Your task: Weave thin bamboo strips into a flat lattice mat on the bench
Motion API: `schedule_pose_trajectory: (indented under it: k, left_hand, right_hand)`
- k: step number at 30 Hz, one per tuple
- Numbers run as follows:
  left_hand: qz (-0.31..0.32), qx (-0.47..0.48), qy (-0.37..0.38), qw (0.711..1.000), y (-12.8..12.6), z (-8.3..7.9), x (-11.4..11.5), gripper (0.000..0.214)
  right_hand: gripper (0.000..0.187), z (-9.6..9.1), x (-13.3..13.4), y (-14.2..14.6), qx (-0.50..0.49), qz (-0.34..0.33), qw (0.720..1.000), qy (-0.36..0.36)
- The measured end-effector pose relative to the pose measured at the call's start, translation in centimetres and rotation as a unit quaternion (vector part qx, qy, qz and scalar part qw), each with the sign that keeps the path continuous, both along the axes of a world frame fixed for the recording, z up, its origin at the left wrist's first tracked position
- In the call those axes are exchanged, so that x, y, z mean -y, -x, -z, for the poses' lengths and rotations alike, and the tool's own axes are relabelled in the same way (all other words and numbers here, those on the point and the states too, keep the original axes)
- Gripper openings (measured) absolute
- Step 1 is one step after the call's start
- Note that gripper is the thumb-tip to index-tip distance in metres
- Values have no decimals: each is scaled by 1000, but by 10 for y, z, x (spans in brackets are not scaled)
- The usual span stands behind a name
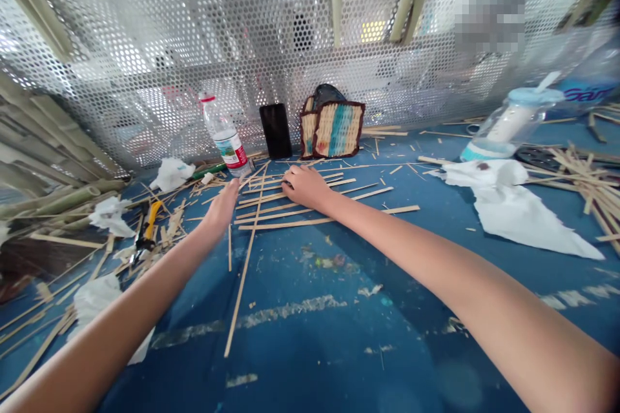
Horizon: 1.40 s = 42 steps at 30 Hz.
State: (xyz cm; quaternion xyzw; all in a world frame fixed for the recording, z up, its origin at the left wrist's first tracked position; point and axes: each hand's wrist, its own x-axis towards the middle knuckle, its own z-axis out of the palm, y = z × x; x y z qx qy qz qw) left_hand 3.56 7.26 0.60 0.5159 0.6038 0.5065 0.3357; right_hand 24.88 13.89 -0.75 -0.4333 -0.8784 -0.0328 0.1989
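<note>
Thin pale strips (290, 224) sit mid-frame, mostly lying sideways, with one longer strip (248, 251) crossing them. Right hand (307, 187) is on top, fingers bent down; left hand (221, 210) is edge-on near their left ends. Can't tell if either's gripping. Bottle (231, 147), black phone (276, 131) and woven pouch (340, 130) stand upper-center.

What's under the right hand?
Several thin pale strips pass under the right hand, showing on both sides of it. The stretches directly beneath are covered, so whether other strips cross there can't be seen.
</note>
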Motion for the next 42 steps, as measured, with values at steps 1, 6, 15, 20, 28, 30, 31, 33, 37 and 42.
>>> schedule_pose_trajectory:
  k: [1,6,15,20,28,30,31,33,37,42]
  left_hand:
    - [-3,22,-1,1000,-3,0,-1,50]
    - [-22,93,-6,995,-17,2,-2,56]
    - [-22,125,5,992,-11,-8,-10,56]
    - [-2,120,-3,993,-14,-3,-8,57]
    - [14,117,-32,993,-19,3,-3,58]
    - [11,119,-41,992,-20,5,-2,58]
    - [9,121,-45,992,-20,6,-1,58]
    - [6,125,-49,991,-21,7,0,58]
    - [7,133,-48,990,-21,8,0,58]
    - [10,139,-42,989,-20,9,-3,58]
  right_hand:
    - [38,-2,0,0,5,0,1000,5]
    - [44,-13,4,7,5,2,998,58]
    - [30,-20,43,33,13,-85,996,30]
    - [33,-11,54,40,17,-130,991,32]
    - [33,-6,50,44,-15,-197,978,62]
    - [32,-7,49,44,-24,-222,972,69]
    - [32,-7,49,43,-29,-236,969,70]
    - [30,-6,50,43,-37,-247,966,57]
    - [23,-5,53,43,-40,-170,985,2]
    - [22,-4,54,42,-28,-172,985,12]
